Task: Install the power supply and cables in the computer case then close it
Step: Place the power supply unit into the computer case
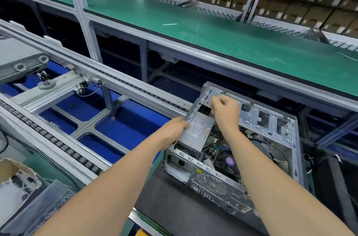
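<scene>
Inside the case (271, 119) — power supply (193, 136), left hand (172, 129) gripping its left edge.

The computer case (271, 119) is bare shiny metal with little holes. The power supply (190, 139) is dull grey metal with a paper sticker (197, 126). The surface (174, 206) underneath is black and matt. The long green shelf (193, 28) looks smooth, a bit glossy.

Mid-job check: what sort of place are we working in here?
Most likely a factory computer assembly line: a roller conveyor track runs beside the open computer case, a long green-matted shelf stands behind it, and stacked cartons fill the racks beyond.
</scene>
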Demonstrator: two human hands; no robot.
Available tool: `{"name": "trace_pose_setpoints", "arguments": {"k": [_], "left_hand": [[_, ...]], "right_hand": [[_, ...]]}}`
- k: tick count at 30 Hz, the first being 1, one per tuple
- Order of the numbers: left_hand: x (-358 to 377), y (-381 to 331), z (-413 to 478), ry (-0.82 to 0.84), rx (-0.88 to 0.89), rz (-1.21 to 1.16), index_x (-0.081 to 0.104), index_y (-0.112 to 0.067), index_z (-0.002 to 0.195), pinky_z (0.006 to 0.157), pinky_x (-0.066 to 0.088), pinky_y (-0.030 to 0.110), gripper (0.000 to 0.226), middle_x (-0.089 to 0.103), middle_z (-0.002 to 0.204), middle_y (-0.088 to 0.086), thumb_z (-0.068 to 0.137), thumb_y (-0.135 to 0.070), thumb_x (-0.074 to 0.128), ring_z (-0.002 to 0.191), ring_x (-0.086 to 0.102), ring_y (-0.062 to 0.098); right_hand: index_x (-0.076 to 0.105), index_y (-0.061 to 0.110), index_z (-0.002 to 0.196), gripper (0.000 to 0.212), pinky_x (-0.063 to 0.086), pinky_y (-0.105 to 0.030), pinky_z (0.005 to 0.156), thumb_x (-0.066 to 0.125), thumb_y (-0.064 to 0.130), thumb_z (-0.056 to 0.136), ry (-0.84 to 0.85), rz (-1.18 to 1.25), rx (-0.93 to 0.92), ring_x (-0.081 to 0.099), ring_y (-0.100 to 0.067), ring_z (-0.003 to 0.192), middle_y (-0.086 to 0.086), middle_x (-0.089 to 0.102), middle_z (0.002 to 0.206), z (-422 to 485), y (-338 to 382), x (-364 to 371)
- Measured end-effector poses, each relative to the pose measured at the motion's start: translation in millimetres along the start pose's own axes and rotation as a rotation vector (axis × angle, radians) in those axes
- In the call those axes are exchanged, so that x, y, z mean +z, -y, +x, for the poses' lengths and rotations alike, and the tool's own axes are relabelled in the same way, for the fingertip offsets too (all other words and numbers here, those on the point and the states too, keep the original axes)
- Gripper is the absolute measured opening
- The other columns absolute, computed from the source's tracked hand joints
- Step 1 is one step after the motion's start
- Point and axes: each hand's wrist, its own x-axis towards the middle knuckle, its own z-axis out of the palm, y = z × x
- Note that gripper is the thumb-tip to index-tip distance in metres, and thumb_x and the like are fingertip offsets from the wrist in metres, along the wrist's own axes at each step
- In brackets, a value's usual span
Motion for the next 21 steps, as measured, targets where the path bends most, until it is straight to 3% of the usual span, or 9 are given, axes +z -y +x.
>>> {"name": "trace_pose_setpoints", "arguments": {"k": [2,4,7,11,13,15,16,18,21], "left_hand": [[1,-1,-1,-0.034,-0.002,-0.014,0.06,-0.012,0.129,0.105,0.048,0.052,0.033,0.07,0.123,0.01,0.102,-0.023,0.044,0.115,0.066,0.034],[1,-1,-1,-0.064,0.003,-0.035,0.064,-0.012,0.123,0.101,0.051,0.05,0.029,0.073,0.113,0.009,0.103,-0.023,0.045,0.106,0.07,0.032],[1,1,-1,-0.078,0.012,-0.048,0.065,-0.013,0.122,0.095,0.053,0.045,0.028,0.074,0.109,0.007,0.105,-0.026,0.047,0.101,0.071,0.028],[1,2,2,-0.109,0.042,-0.003,0.063,-0.025,0.096,0.068,0.049,0.032,0.021,0.069,0.091,-0.001,0.106,-0.03,0.045,0.08,0.065,0.017],[1,1,2,-0.125,0.038,0.016,0.06,-0.026,0.091,0.062,0.043,0.029,0.022,0.066,0.085,-0.003,0.107,-0.03,0.044,0.075,0.061,0.014],[1,0,1,-0.106,0.031,0.017,0.062,-0.024,0.102,0.065,0.047,0.03,0.021,0.07,0.092,-0.002,0.108,-0.031,0.043,0.082,0.066,0.016],[1,-1,0,-0.093,0.03,0.023,0.063,-0.023,0.108,0.068,0.05,0.032,0.022,0.071,0.097,-0.001,0.108,-0.032,0.042,0.086,0.068,0.018],[1,-2,-2,-0.083,0.029,0.034,0.063,-0.02,0.118,0.082,0.057,0.04,0.027,0.072,0.104,0.001,0.108,-0.033,0.041,0.096,0.07,0.022],[2,-2,-4,-0.086,0.023,0.011,0.063,-0.018,0.127,0.097,0.055,0.049,0.032,0.073,0.11,0.003,0.108,-0.032,0.041,0.103,0.07,0.025]], "right_hand": [[0.069,0.016,0.075,0.023,0.043,-0.031,0.067,0.062,0.03,0.092,0.156,-0.314,-0.005,0.059,-0.016,0.072,0.003,0.065,0.072,1,-8,-6],[0.074,0.008,0.084,0.034,0.048,-0.036,0.067,0.062,0.038,0.097,0.337,-0.445,0.043,0.065,-0.023,0.079,-0.005,0.072,0.08,1,-15,-2],[0.061,0.009,0.08,0.055,0.041,-0.035,0.069,0.053,0.061,0.099,0.517,-0.346,0.151,0.06,-0.024,0.078,-0.008,0.066,0.081,-6,-26,-1],[0.05,0.017,0.074,0.063,0.044,-0.039,0.086,0.045,0.077,0.094,0.498,-0.224,0.112,0.062,-0.021,0.079,-0.006,0.059,0.076,-17,-45,-6],[0.053,0.016,0.074,0.068,0.045,-0.035,0.081,0.045,0.081,0.091,0.501,-0.22,0.105,0.062,-0.019,0.075,-0.002,0.059,0.072,-14,-47,-7],[0.07,0.016,0.091,0.072,0.051,-0.03,0.081,0.047,0.084,0.087,0.558,-0.156,0.169,0.07,-0.017,0.092,0.004,0.074,0.089,-9,-47,-7],[0.075,0.023,0.107,0.072,0.055,-0.036,0.091,0.049,0.086,0.085,0.595,-0.111,0.232,0.07,-0.018,0.108,0.005,0.077,0.107,-9,-49,-6],[0.069,0.032,0.133,0.084,0.039,-0.052,0.117,0.05,0.092,0.078,0.634,-0.03,0.359,0.057,-0.017,0.131,0.008,0.068,0.137,-14,-50,-2],[0.075,0.029,0.124,0.09,0.038,-0.047,0.114,0.05,0.097,0.071,0.586,-0.001,0.374,0.062,-0.016,0.126,0.009,0.073,0.128,-18,-52,3]]}}
